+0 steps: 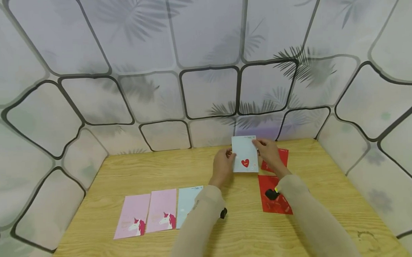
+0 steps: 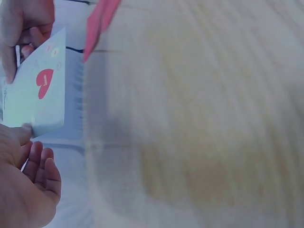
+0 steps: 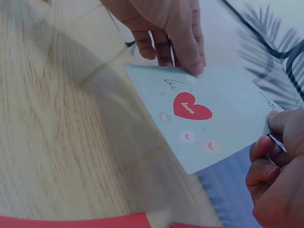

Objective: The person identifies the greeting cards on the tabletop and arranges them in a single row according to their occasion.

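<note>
Beige sleeves point(image 1: 200, 227) reach forward and converge over the wooden table point(image 1: 132, 172). The left hand point(image 1: 222, 168) pinches the pale-blue heart card point(image 1: 242, 153) by its left edge; the right hand point(image 1: 269, 152) pinches near its upper right corner, holding it raised near the table's far edge, left of two red cards point(image 1: 277, 206).

Head view: on my head, farthest off, facing forward and down over the table point(image 1: 142, 170)
My left wrist: close, card point(image 2: 40, 109) at 9 o'clock
My right wrist: close, card just off centre toward 3 o'clock
Wrists share: red heart point(image 3: 190, 107)
</note>
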Available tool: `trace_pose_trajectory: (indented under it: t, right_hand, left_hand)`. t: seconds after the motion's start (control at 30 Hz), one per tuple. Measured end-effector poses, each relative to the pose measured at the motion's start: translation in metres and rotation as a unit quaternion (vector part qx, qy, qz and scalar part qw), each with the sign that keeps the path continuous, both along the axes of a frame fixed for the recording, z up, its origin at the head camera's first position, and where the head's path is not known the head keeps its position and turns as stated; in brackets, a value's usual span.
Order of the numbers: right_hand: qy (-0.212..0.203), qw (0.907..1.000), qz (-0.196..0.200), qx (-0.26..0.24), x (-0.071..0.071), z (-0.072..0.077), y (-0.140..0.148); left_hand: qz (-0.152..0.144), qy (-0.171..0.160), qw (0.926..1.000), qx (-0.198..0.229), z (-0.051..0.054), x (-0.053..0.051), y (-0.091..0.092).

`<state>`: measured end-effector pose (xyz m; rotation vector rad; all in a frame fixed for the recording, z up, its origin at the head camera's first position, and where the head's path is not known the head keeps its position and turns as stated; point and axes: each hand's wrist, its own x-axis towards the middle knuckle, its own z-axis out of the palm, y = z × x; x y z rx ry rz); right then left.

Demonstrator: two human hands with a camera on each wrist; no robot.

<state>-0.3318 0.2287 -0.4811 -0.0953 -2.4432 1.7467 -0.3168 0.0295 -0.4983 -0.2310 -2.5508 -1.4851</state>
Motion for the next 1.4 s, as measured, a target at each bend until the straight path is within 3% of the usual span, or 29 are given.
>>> trace_pose_trajectory:
  t: [0.3,0.47,0.7,1.0,1.23,1.4]
  right_hand:
    - [0.024,0.9991,0.025,-0.023,0.016,0.018,-0.009]
    - [0.021,0.9986,0.040,-0.026,0.029,0.027,-0.016]
    - [0.018,0.9974,0.063,-0.031,0.045,0.036,-0.023]
    - [0.028,0.9899,0.117,-0.075,0.063,0.043,-0.029]
    - [0.081,0.9831,0.130,-0.100,0.072,0.046,-0.037]
    - [0.083,0.9813,0.120,-0.126,0.080,0.051,-0.042]
  left_hand:
    - [0.010,0.071,0.9959,0.056,0.021,-0.008,-0.012]
    - [0.006,0.094,0.9920,0.085,0.031,-0.005,-0.018]
    - [-0.019,0.083,0.9901,0.112,0.047,0.011,-0.035]
    - [-0.027,0.069,0.9901,0.119,0.065,0.029,-0.051]
    - [-0.046,0.061,0.9892,0.125,0.074,0.042,-0.062]
    - [-0.062,0.035,0.9885,0.133,0.078,0.051,-0.070]
